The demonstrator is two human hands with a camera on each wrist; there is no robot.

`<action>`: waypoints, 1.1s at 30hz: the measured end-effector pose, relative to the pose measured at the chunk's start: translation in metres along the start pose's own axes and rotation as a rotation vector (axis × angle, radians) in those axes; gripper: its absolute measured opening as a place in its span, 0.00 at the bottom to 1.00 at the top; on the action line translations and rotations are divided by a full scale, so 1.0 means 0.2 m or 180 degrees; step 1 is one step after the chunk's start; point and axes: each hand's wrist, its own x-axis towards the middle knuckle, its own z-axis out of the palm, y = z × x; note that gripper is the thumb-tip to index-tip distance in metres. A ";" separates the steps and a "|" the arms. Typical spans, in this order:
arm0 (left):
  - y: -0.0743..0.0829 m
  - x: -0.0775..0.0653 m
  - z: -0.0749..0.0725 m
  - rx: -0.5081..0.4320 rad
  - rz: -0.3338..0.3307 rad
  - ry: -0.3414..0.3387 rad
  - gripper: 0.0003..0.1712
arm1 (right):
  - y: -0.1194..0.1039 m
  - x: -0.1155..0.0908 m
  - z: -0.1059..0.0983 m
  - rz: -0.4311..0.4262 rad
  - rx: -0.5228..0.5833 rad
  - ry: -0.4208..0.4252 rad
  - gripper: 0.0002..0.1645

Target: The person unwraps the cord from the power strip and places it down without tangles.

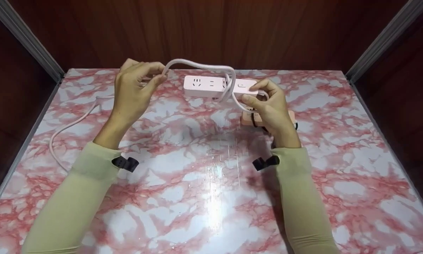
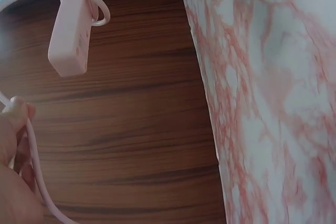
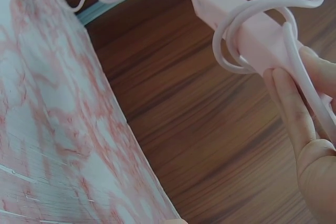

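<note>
A pale pink power strip is held up above the table, its sockets facing the head camera. My right hand grips its right end, thumb below and fingers on top. The strip's cord is looped round its body near the middle, and the loops show clearly in the right wrist view on the power strip. My left hand pinches the cord between thumb and fingertips, left of the strip. From there the cord hangs down past the left palm in the left wrist view.
Behind the right hand, an orange block-shaped thing with a black cord round it lies on the marbled table. The pink cord's loose length curves over the table's left side. Dark wood panels enclose the back and sides.
</note>
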 end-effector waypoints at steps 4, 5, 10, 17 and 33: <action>0.00 -0.03 -0.03 -0.0013 0.0359 -0.0037 0.08 | 0.00 0.00 0.00 -0.0027 -0.0058 0.0000 0.16; 0.00 -0.04 -0.03 -0.0014 0.0440 -0.0038 0.07 | 0.00 0.00 0.00 -0.0034 -0.0063 -0.0004 0.16; 0.02 -0.08 -0.06 -0.0071 0.0800 -0.0058 0.06 | 0.01 0.00 0.00 -0.0046 -0.0043 0.0017 0.16; 0.02 -0.18 -0.10 0.0070 0.1081 -0.0457 0.07 | 0.01 -0.01 0.00 -0.0032 -0.0100 0.0061 0.17; -0.09 -0.42 -0.10 0.0435 0.1357 -0.1202 0.06 | -0.01 -0.01 0.01 -0.0052 -0.0108 0.0055 0.17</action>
